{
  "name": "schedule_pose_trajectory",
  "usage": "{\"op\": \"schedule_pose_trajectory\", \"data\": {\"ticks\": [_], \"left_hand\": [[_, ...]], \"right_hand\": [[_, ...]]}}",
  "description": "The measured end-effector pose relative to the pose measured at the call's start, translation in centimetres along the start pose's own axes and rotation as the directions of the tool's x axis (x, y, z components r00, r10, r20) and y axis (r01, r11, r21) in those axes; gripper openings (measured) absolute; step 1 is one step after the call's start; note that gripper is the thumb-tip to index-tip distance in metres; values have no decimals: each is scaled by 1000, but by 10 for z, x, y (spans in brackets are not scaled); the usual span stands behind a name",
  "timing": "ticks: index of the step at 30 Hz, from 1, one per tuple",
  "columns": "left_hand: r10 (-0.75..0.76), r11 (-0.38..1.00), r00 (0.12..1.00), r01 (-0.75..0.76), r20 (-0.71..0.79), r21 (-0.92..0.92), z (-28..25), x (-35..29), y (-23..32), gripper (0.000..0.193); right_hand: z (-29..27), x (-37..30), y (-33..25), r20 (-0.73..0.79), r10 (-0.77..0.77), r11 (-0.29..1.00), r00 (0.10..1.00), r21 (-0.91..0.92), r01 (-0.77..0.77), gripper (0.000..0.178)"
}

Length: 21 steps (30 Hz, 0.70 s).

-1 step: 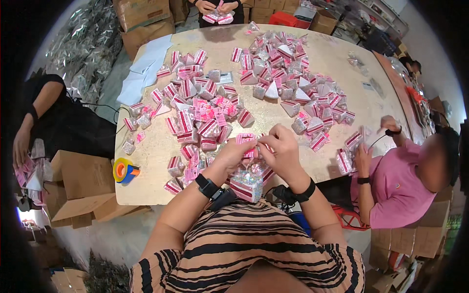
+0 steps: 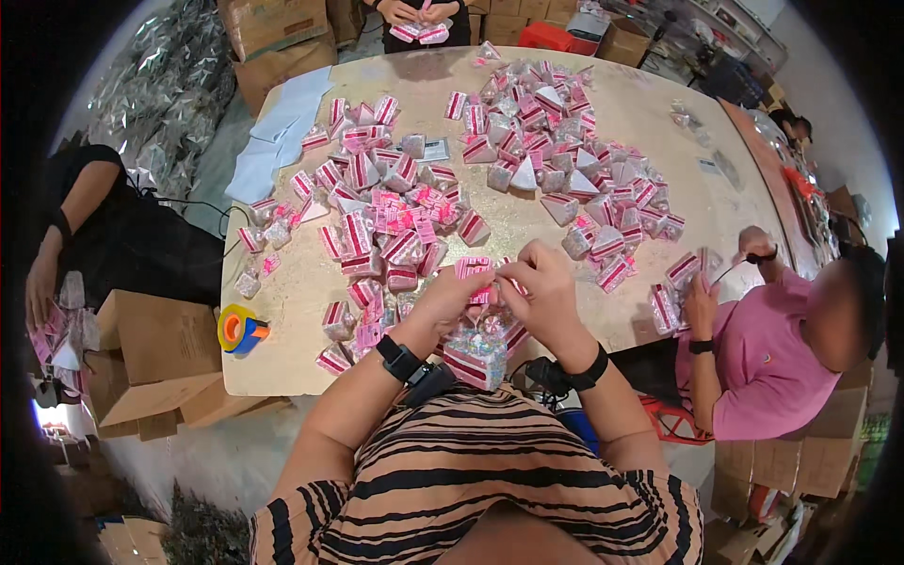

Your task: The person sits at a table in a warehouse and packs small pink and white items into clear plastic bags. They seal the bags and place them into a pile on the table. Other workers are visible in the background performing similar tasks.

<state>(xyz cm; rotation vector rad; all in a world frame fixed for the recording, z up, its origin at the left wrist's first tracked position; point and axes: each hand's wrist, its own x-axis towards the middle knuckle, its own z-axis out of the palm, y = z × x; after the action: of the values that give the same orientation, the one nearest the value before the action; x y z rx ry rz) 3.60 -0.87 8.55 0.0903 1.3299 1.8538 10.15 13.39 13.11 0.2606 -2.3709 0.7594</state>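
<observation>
1 big pale tabletop (image 2: 725, 202) fills most of the view. Next down: co-workers (image 2: 767, 358) spread round its edges, prob. so each can reach packs. Wedge packs lie loose in a right pile (image 2: 603, 169) & a left pile (image 2: 363, 174), mostly bare gap btwn; prob. split for reach from diff. sides. Open carton (image 2: 155, 344) sits just off the left edge, looks parked there to stay handy. White sheet (image 2: 278, 141) lies flat far left, clear of most packs.

Hands: close together at near edge. Left hand (image 2: 447, 299) bunched, pinching top of held pack; right hand (image 2: 541, 282) has thumb + fingertips pressed together by same top, can't tell what exactly is pinched. Held pack (image 2: 476, 365) hangs below/btwn them, right in front of striped shirt (image 2: 527, 428), prob. kept close for control. Tape roll (image 2: 243, 331) at near-left edge, prob. out of the way. Smallest: pink strip (image 2: 473, 267) at pack's top, by left fingers.

Counts: 1 tabletop, 3 co-workers at it, 2 piles (dozens of packs, overlap kills exact no.), 1 open carton by left edge, 1 sheet (maybe stacked, unclear), 2 hands, 1 held pack, 1 tape roll.
</observation>
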Motion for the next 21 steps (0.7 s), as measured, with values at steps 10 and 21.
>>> {"op": "schedule_pose_trajectory", "data": {"ticks": [10, 21], "left_hand": [[61, 924, 998, -66, 23, 378, 5, 3, 10, 15], [136, 818, 972, -220, 194, 531, 0, 15, 3, 23]], "right_hand": [[-3, 5, 5, 120, -71, 991, 990, -102, 84, 9], [3, 7, 16, 260, 437, 810, 861, 303, -503, 17]]}}
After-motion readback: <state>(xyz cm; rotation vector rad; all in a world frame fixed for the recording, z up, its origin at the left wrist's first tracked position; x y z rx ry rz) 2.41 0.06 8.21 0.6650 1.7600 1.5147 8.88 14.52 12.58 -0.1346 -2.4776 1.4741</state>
